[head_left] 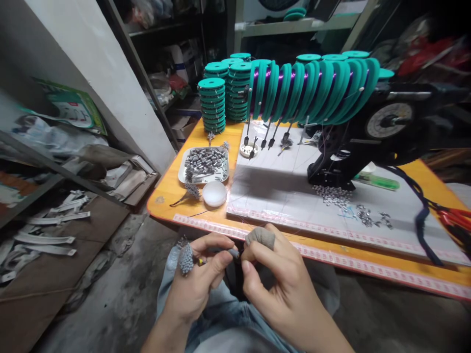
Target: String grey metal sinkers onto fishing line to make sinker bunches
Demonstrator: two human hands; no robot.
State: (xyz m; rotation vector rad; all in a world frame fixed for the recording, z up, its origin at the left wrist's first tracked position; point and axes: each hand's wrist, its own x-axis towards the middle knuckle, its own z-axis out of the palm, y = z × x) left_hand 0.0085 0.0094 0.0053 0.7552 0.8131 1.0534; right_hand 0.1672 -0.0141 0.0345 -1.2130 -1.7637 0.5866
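Note:
Over my lap, in front of the table edge, my left hand (202,274) is closed, thumb and forefinger pinching a small grey cylinder (234,252). A bundle of grey-tipped stems (186,260) sticks out at the left side of that hand. My right hand (279,274) is closed in a pinch just right of the cylinder's end. Whatever lies between its fingertips is too small to make out. Grey tape (260,237) is wrapped round its forefinger.
On the yellow table (165,189) stand a tray of grey cylinders (206,164), a white round dish (214,194) and stacked green spools (211,105). A black winding machine (342,162) carries a row of green discs (312,90). Small metal pieces (333,196) and red-handled pliers (454,215) lie right.

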